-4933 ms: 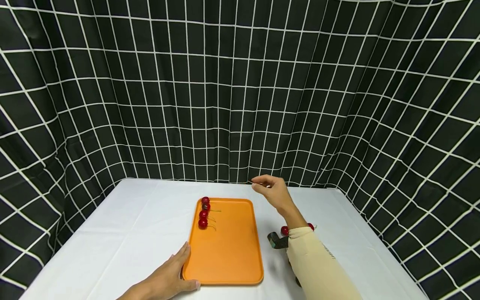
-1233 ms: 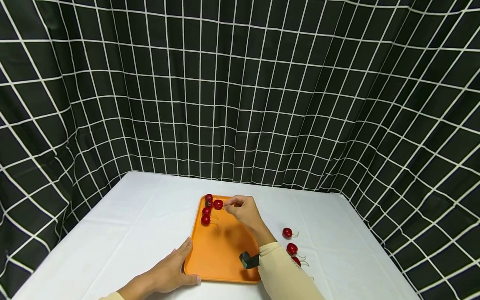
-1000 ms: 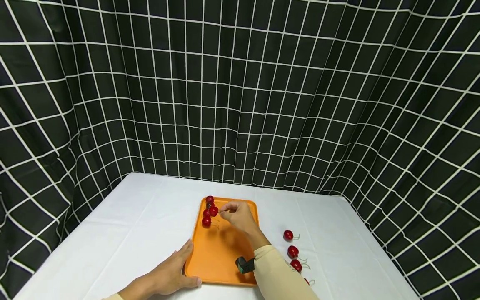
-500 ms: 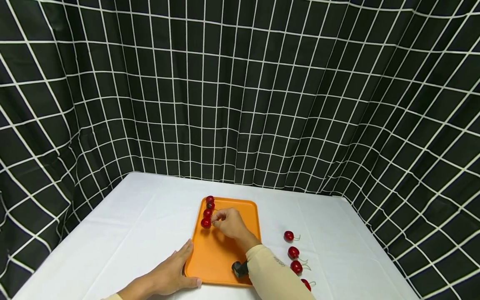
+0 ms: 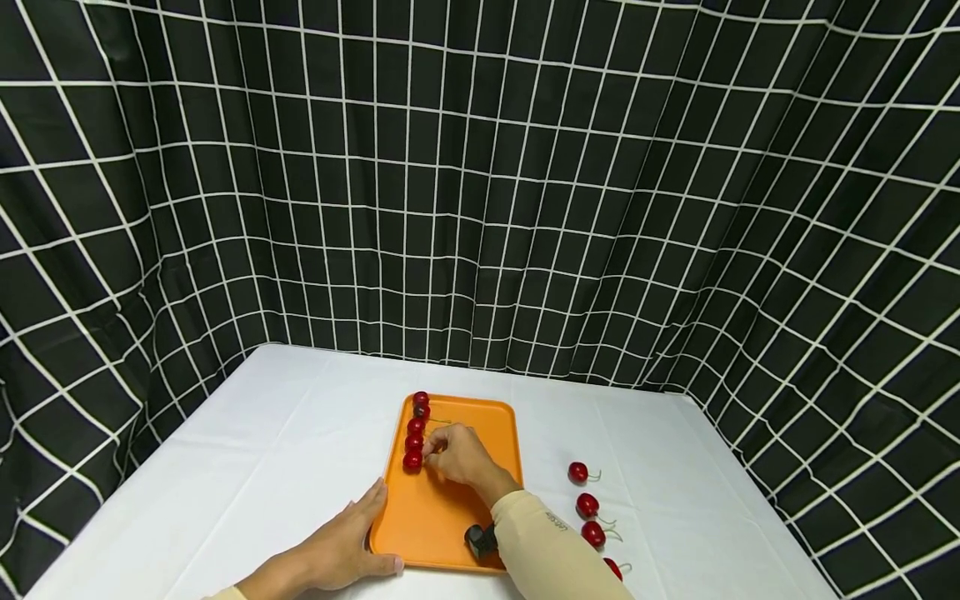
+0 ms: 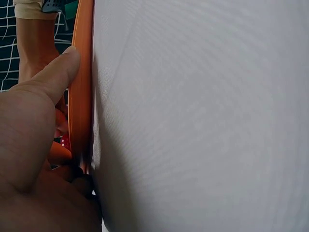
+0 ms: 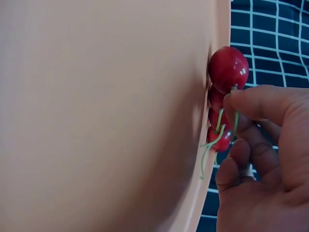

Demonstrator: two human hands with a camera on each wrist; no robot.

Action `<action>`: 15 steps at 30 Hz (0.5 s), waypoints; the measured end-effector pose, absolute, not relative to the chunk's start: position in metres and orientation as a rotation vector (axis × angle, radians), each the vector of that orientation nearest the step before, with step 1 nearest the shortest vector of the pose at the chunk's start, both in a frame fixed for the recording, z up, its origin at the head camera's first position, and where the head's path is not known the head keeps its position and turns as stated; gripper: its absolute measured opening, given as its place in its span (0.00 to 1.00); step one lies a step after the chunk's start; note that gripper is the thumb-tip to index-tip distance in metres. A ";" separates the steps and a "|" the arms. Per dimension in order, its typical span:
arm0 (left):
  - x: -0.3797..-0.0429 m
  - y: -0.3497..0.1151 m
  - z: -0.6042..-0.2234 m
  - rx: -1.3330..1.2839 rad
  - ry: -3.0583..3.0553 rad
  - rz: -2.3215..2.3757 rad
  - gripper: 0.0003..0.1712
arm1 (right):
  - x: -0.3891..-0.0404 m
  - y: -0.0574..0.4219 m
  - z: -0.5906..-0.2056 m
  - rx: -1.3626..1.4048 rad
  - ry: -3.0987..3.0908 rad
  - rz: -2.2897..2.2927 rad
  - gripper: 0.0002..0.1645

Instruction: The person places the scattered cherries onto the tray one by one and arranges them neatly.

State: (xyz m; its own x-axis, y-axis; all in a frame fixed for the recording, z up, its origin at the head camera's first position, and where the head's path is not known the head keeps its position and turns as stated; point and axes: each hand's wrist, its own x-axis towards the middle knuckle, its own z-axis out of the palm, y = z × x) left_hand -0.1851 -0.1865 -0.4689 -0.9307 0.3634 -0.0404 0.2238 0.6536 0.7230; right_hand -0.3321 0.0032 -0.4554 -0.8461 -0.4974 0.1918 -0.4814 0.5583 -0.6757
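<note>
An orange tray (image 5: 450,525) lies on the table, with a row of red cherries (image 5: 416,426) along its left edge. My right hand (image 5: 461,454) is over the tray, its thumb and index finger pinching the green stem of a cherry (image 5: 412,462) at the near end of the row. That cherry (image 7: 229,69) sits close to the tray rim in the right wrist view, with the others lined up behind it. My left hand (image 5: 341,537) rests against the tray's near left corner, thumb (image 6: 65,67) on the front rim and fingers spread along the left side.
Several more cherries (image 5: 587,505) with stems lie on the white cloth (image 5: 675,475) right of the tray, the nearest partly behind my right sleeve (image 5: 551,542). A black curtain with a white grid (image 5: 480,208) encloses the table's back and sides.
My right hand came from beyond the tray's right side, carried a cherry over the row's far end, then moved toward me and lowered it at the near end. The left hand stayed put.
</note>
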 end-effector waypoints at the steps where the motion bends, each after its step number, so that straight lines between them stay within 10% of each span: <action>1: -0.185 -0.186 -0.469 0.479 2.685 1.140 0.65 | -0.332 0.003 -0.456 -0.862 2.755 -1.182 0.10; 15: -0.185 -0.187 -0.469 0.470 2.696 1.122 0.65 | -0.334 0.006 -0.452 -0.806 2.714 -1.223 0.11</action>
